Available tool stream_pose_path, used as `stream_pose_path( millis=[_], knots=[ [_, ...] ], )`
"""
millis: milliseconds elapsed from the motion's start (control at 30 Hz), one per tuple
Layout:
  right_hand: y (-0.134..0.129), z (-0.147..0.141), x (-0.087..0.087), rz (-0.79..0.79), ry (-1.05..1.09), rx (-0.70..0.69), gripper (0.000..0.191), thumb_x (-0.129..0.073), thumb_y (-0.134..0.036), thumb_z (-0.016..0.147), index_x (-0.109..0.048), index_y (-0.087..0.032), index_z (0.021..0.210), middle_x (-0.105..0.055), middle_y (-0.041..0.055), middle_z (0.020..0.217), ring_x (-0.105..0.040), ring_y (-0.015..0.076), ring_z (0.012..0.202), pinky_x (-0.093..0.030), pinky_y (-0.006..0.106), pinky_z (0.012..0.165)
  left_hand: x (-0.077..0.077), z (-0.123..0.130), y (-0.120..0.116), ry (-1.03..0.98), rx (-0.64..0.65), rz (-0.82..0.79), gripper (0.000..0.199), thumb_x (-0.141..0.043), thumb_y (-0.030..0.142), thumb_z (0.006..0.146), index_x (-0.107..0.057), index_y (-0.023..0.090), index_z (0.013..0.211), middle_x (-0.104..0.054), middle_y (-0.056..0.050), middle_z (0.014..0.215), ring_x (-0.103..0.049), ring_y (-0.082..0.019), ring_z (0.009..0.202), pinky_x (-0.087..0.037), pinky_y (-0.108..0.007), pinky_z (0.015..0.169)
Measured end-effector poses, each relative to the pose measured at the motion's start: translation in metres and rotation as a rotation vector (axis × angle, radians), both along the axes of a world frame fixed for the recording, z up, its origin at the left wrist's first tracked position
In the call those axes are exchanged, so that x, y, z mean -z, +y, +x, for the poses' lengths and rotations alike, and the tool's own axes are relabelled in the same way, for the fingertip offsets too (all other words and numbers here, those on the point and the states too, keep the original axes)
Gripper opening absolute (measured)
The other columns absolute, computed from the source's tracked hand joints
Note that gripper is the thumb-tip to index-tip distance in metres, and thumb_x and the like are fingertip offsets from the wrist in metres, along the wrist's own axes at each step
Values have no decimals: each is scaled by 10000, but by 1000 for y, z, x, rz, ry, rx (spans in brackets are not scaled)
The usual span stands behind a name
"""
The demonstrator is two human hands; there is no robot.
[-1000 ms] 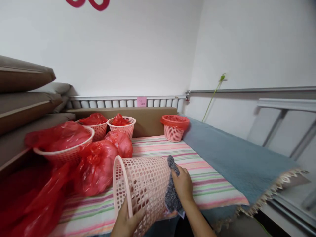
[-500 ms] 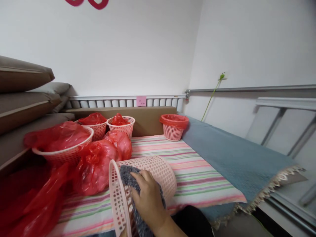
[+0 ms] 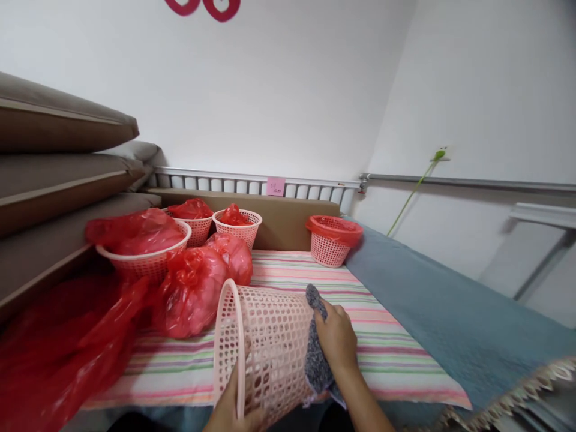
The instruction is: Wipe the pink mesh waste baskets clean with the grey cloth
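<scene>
A pale pink perforated plastic basket (image 3: 279, 336) lies on its side in front of me, its wide mouth facing left. My left hand (image 3: 236, 402) grips it at the rim, with some fingers inside the mouth and the thumb outside. In my right hand (image 3: 336, 339) is a dark grey fuzzy cloth (image 3: 318, 354), pressed against the basket's base end on the right. The cloth hangs down below the hand. Part of the right fingers is hidden behind the cloth.
On the striped cloth (image 3: 396, 360) stand pink baskets with red bags (image 3: 146, 258) at the left. Another red-lined basket (image 3: 330, 249) stands at the back right. Filled red bags (image 3: 193, 294) lie left of my basket. Stacked cushions (image 3: 63, 174) rise at the far left.
My right hand and the grey cloth have moved from near the basket's rim to its base end. My left hand now shows more at the rim. The view has shifted left.
</scene>
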State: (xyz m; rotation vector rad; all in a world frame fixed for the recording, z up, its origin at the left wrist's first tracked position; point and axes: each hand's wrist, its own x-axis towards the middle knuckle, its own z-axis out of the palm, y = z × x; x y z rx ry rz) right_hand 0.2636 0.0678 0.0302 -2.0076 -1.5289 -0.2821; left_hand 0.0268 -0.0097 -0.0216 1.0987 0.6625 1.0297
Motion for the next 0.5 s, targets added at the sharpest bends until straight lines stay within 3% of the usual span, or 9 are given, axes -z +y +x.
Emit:
stream_pose_path(
  millis=[100,167,333,500],
  knots=[
    [-7,-12,4,15,61,-35,336,-462,-284,866,-597,-136,1135,-608,104,967,-556,235,956,-413,309,825,-26,-1,2,30,-115,39,980,-693,495,681,-153,177,1435,-549,-185,1309,-502,-321,1216,-337,-479,1051],
    [-13,-26,3,15,145,-93,354,-470,-297,861,-597,-119,1139,-607,119,1016,-554,243,994,-414,319,863,-29,0,3,25,-117,62,973,-681,537,675,-183,167,1425,-546,-188,1313,-476,-330,1238,-334,-479,1057],
    [-36,-87,-19,24,320,-349,341,-508,-262,832,-610,-138,1133,-597,116,1092,-538,239,1056,-403,331,926,3,-1,-5,87,-172,93,789,-680,545,672,-434,166,1319,-581,-176,1278,-461,-356,1245,-315,-484,1069],
    [-57,-143,-44,78,304,-593,361,-590,-211,762,-610,-228,1123,-594,61,995,-544,215,961,-433,331,855,32,-11,-10,92,-246,65,771,-717,535,627,-483,210,1285,-618,-157,1229,-550,-358,1154,-406,-475,1000]
  ],
)
